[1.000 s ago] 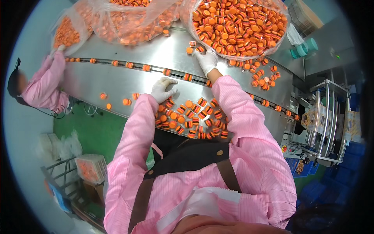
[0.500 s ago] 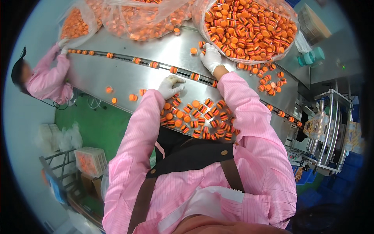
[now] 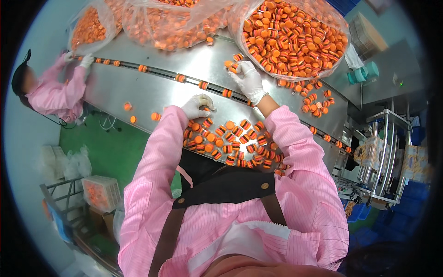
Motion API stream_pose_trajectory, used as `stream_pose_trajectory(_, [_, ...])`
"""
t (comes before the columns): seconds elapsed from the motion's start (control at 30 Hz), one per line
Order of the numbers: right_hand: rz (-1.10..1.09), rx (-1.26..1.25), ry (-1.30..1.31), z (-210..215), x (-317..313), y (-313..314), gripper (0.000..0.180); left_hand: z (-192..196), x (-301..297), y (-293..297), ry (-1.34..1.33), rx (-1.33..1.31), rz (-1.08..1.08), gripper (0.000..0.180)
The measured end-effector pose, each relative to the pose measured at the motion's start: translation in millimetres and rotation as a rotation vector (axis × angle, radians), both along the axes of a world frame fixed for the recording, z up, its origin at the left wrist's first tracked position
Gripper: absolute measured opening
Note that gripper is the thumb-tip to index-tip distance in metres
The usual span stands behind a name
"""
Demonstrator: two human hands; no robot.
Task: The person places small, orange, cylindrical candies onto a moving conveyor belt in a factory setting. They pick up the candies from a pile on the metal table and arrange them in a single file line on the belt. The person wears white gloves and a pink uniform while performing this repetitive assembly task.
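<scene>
My left hand (image 3: 196,107), in a white glove, is curled closed round a small burger-shaped candy (image 3: 206,109) with orange ends, just above a loose heap of the same candies (image 3: 226,141). On the far side of the conveyor track (image 3: 214,88), my white-gloved right hand (image 3: 250,83) has its thumb and fingers on an orange candy (image 3: 234,68). Two more candies sit close by its fingertips. Single candies with dark and red layers stand spaced along the track, which passes between my hands.
A big open plastic bag (image 3: 295,39) full of candies stands at the back right, with spilled candies (image 3: 316,104) beside it. More filled bags (image 3: 170,27) line the back. A co-worker (image 3: 50,87) reaches to the track's left end. A machine with metal rollers (image 3: 383,152) is at right.
My right hand has drawn back slightly toward me, its fingers now at the candies on its left. My left hand has curled closed round a candy. Candies on the track have shifted.
</scene>
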State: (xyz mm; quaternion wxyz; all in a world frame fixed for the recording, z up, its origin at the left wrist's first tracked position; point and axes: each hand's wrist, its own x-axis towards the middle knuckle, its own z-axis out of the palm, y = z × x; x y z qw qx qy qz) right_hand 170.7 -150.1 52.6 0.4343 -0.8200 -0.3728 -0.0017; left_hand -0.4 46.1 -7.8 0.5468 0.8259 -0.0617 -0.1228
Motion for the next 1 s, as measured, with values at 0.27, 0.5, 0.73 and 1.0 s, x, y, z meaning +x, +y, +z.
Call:
stream_pose_trajectory(0.27, [0.202,-0.318,0.105,24.9,-40.2,82.4,0.045,-19.0,-4.8,0.2,-0.087,-0.081,0.130,0.022])
stream_pose_trajectory(0.5, [0.198,-0.580,0.053,-4.7,-57.4,150.7,0.043,-0.2,-7.0,-11.1,0.237,-0.186,0.318,0.035])
stream_pose_trajectory(0.73, [0.284,-0.751,0.069,-2.4,-49.4,129.8,0.046,-0.7,-8.0,-7.1,0.052,-0.088,0.255,0.025])
stream_pose_trajectory(1.0, [-0.173,-0.681,-0.190,-7.9,19.4,83.6,0.038,10.2,-7.8,-13.5,0.122,-0.181,0.265,0.016])
